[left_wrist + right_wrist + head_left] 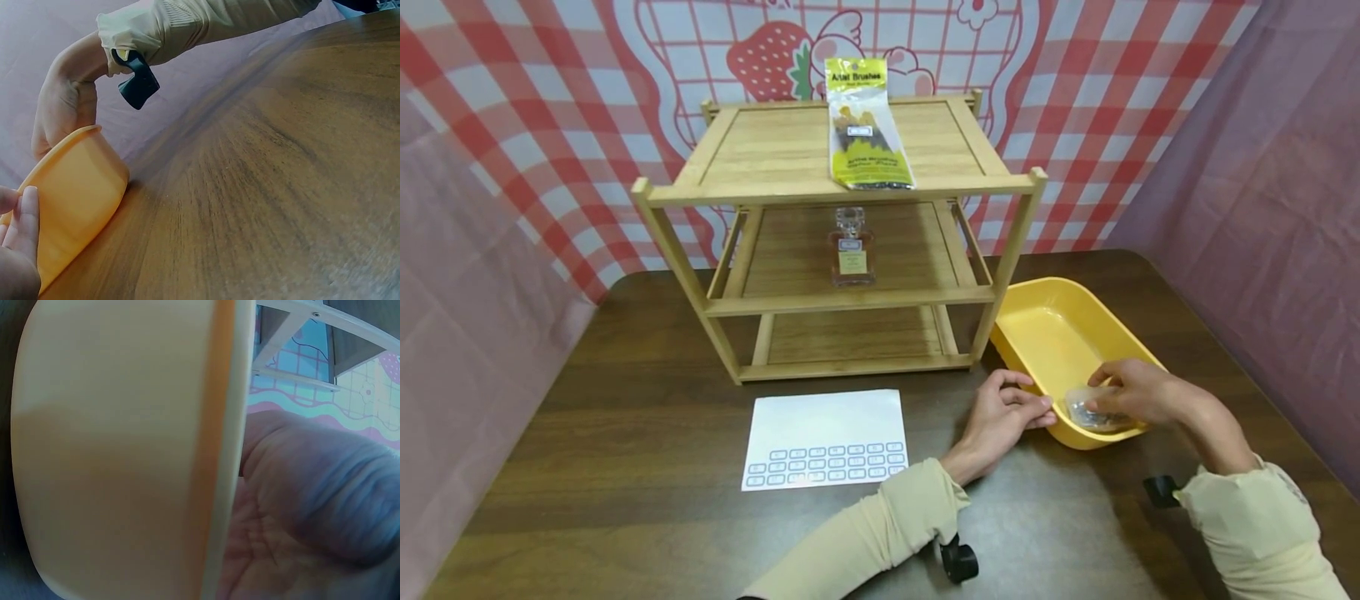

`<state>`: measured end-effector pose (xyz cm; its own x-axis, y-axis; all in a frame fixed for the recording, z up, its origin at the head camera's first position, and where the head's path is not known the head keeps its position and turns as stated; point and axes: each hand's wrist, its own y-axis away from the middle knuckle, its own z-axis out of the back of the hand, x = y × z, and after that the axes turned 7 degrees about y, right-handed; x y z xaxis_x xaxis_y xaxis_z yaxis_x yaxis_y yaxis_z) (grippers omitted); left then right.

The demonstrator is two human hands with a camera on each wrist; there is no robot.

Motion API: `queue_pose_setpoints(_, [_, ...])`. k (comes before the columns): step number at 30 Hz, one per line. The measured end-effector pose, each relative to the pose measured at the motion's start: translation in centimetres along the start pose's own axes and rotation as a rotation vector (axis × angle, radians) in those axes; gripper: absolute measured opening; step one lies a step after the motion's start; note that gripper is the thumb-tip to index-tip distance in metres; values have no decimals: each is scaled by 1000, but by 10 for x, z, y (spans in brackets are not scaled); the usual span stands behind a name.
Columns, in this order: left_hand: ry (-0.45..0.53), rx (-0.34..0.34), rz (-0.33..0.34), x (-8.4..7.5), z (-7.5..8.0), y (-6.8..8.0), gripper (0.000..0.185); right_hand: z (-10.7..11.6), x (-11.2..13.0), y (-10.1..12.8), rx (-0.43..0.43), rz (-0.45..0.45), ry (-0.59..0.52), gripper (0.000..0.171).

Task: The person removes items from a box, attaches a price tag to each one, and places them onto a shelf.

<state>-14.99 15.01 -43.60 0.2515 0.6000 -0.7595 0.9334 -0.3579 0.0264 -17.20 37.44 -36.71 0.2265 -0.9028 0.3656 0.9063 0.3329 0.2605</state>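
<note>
In the head view, my left hand (1002, 417) pinches the near-left rim of a yellow plastic tub (1051, 340). The left wrist view shows its fingers (26, 219) against the tub's outer wall. My right hand (1138, 390) reaches over the right rim into the tub's near end. Its fingers hold a small clear plastic packet (1081, 408) with something silvery inside; the palm side of this grip is hidden. From the right wrist, the tub wall (119, 456) blocks the fingers, and only the base of the hand (312, 487) appears.
A three-tier wooden rack (842, 300) stands behind, with an Artist Brushes packet (867, 137) on top and a perfume bottle (852, 254) on the middle shelf. A sheet of small blue-framed labels (827, 437) lies left of my left hand on the brown table (647, 467).
</note>
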Motion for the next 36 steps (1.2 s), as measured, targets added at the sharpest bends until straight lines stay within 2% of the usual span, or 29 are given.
queue_pose_setpoints(5, [-12, 6, -1, 1, 0, 0, 25, -1, 2, 0, 22, 7, -5, 32])
queue_pose_setpoints(17, [-5, 6, -5, 1, 1, 0, 25, -4, -2, 3, -24, 70, -52, 18])
queue_pose_setpoints(23, [-7, 1, -1, 1, 1, 1, 25, -4, -3, 3, -74, 121, -52, 15])
queue_pose_setpoints(30, [-15, -7, -1, 1, 0, 1, 25, -1, 0, 4, -108, 77, -29, 17])
queue_pose_setpoints(36, [-8, -5, 0, -1, 0, 1, 25, 1, 2, 5, -185, 68, -1, 17])
